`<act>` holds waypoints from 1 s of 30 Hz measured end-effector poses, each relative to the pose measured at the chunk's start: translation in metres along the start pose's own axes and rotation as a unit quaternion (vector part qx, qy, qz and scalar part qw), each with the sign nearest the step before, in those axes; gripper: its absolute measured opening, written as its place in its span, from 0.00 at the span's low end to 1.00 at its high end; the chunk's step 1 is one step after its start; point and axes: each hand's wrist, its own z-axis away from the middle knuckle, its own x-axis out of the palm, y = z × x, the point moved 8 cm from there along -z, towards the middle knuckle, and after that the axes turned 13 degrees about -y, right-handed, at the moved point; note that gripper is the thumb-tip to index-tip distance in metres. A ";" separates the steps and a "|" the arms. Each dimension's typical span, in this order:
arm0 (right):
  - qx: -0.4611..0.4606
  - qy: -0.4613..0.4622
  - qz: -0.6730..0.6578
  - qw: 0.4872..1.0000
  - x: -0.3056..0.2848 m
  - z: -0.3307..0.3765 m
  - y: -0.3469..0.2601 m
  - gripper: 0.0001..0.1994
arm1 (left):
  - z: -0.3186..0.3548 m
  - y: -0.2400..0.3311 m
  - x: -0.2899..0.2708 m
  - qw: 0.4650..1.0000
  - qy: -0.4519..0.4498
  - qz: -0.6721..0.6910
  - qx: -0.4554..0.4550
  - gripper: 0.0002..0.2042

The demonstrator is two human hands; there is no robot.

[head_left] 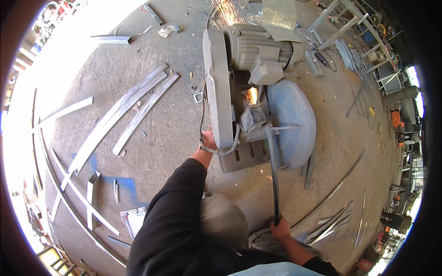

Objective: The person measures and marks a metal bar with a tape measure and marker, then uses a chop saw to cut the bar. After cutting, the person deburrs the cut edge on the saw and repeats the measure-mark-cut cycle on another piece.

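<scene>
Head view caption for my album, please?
Orange sparks fly; the right hand grips the long black handle of the grey metal cutting saw.

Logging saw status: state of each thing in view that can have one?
Grey metal cut-off saw: running, orange sparks flying
Blue-grey rounded guard: in place, hiding the blade
Black rod handle: gripped
Right hand: closed around the handle
Left hand: partly hidden, grip unclear
Long silver metal bars: lying on grey floor

Blk long-slv top (pixel 193 230), soft creases on L slv (pixel 168 195), grey-brn trousers (pixel 222 216)
</scene>
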 end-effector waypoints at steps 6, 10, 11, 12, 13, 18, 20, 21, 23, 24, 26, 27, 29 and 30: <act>-0.006 0.003 0.009 1.000 0.001 -0.001 0.000 0.21 | 0.002 0.011 -0.024 1.000 0.010 -0.011 0.016 0.26; -0.007 0.001 0.010 1.000 0.001 -0.002 0.000 0.20 | 0.001 0.012 -0.032 0.999 0.020 0.035 0.026 0.26; -0.011 0.004 0.010 1.000 0.000 -0.002 -0.001 0.20 | 0.002 0.013 -0.032 1.000 0.019 -0.005 0.020 0.26; -0.014 0.008 0.010 1.000 0.000 -0.002 -0.002 0.20 | 0.001 0.013 -0.032 1.000 0.020 -0.002 0.019 0.26; -0.014 0.009 0.009 1.000 0.000 -0.002 -0.002 0.19 | 0.003 0.014 -0.038 0.998 0.055 0.025 0.035 0.26; -0.014 0.011 -0.003 1.000 0.002 -0.002 0.001 0.19 | 0.000 0.007 -0.024 0.997 -0.064 -0.030 -0.040 0.26; -0.019 0.016 0.002 1.000 0.002 -0.003 0.000 0.19 | -0.001 0.008 -0.025 0.997 -0.068 -0.025 -0.034 0.27; -0.016 0.017 0.005 1.000 0.002 -0.003 0.001 0.19 | -0.001 0.010 -0.029 0.999 -0.043 -0.021 -0.023 0.28; -0.014 0.005 0.002 1.000 0.003 -0.005 0.002 0.19 | -0.002 0.012 -0.033 0.999 -0.025 -0.029 -0.011 0.29; -0.012 -0.002 0.001 1.000 0.004 -0.006 0.003 0.19 | -0.002 0.013 -0.033 0.999 -0.031 -0.040 -0.009 0.29; -0.006 -0.004 0.000 1.000 0.005 -0.007 0.003 0.19 | -0.002 0.017 -0.039 0.999 -0.025 -0.048 0.007 0.30; 0.000 -0.005 0.003 1.000 0.005 -0.007 0.004 0.19 | -0.001 0.020 -0.046 0.999 -0.011 -0.045 0.020 0.30; -0.005 0.003 0.011 1.000 0.004 -0.007 0.002 0.18 | 0.000 0.024 -0.058 0.998 0.015 -0.042 0.033 0.31; -0.001 0.006 0.022 1.000 0.004 -0.006 0.002 0.18 | 0.001 0.026 -0.064 0.998 0.027 -0.041 0.033 0.31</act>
